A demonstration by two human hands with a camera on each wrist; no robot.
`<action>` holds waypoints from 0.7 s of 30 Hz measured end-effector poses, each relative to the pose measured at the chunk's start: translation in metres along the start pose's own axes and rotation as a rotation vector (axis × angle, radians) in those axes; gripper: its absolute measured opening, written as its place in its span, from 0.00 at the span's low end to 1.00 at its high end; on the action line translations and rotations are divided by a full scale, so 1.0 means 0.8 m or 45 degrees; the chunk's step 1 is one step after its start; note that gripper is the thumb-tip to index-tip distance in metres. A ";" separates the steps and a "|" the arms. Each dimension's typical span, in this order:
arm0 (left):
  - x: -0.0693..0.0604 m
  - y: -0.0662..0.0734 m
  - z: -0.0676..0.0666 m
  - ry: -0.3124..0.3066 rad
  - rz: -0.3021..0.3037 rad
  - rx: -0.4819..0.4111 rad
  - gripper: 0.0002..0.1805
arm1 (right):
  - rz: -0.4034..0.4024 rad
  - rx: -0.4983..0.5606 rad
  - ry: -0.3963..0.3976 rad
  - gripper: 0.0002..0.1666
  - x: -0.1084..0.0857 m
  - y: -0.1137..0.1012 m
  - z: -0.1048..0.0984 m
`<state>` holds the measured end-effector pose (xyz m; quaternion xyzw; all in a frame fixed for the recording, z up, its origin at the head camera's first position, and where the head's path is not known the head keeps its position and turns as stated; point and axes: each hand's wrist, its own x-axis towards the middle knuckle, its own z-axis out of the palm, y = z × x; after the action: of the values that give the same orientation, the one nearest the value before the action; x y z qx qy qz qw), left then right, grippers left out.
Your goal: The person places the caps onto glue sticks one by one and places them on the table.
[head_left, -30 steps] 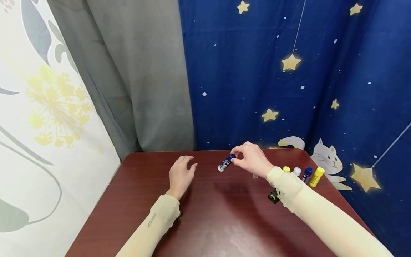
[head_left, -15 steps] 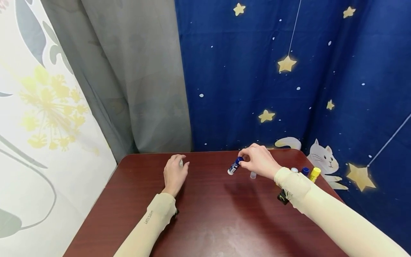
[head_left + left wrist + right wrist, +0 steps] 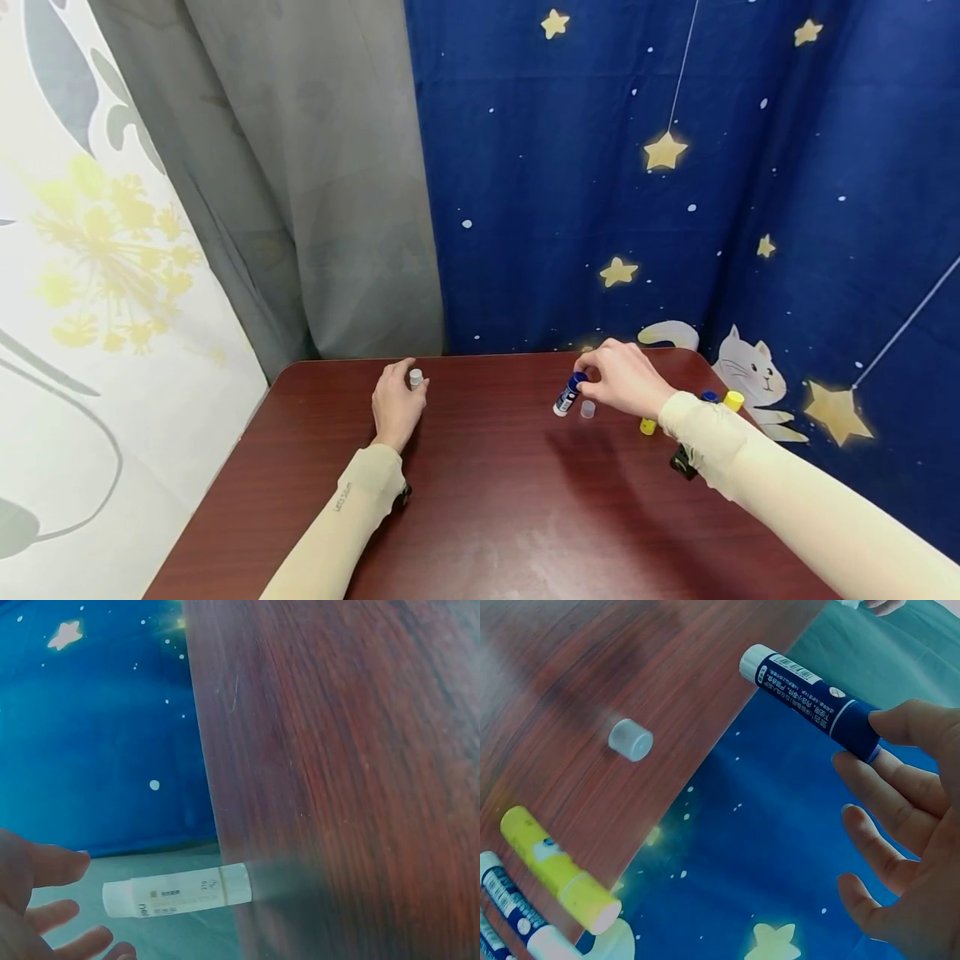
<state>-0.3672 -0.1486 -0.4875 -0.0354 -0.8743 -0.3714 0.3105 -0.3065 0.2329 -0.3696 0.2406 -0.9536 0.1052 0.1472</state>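
A white glue stick (image 3: 176,892) stands upright on the table near its far edge. My left hand (image 3: 397,404) is beside it on the left; in the left wrist view its fingers are spread and apart from the stick. My right hand (image 3: 622,379) pinches a blue glue stick (image 3: 802,694) by its dark blue cap between thumb and fingers. That stick tilts, its white end pointing down and left, above the table. Close to it, a short translucent cap (image 3: 631,739) rests on the table.
Right of the cap a yellow glue stick (image 3: 559,870) stands, with blue-labelled glue sticks (image 3: 514,900) beside it. Another yellow glue stick (image 3: 733,401) is near the right edge, partly behind my right sleeve. Curtains (image 3: 525,208) hang beyond the dark red table (image 3: 480,500).
My right hand has carried the blue glue stick rightward, toward the translucent cap. The left hand has shifted slightly left, and the white glue stick, hidden at first, now shows beside it.
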 end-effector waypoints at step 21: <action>0.010 -0.020 0.022 -0.106 -0.246 -0.055 0.25 | 0.025 -0.118 -0.128 0.10 -0.034 0.041 -0.005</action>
<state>-0.3873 -0.1499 -0.5024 0.0271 -0.8776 -0.4166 0.2358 -0.2987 0.2735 -0.3793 0.2290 -0.9660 0.0502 0.1089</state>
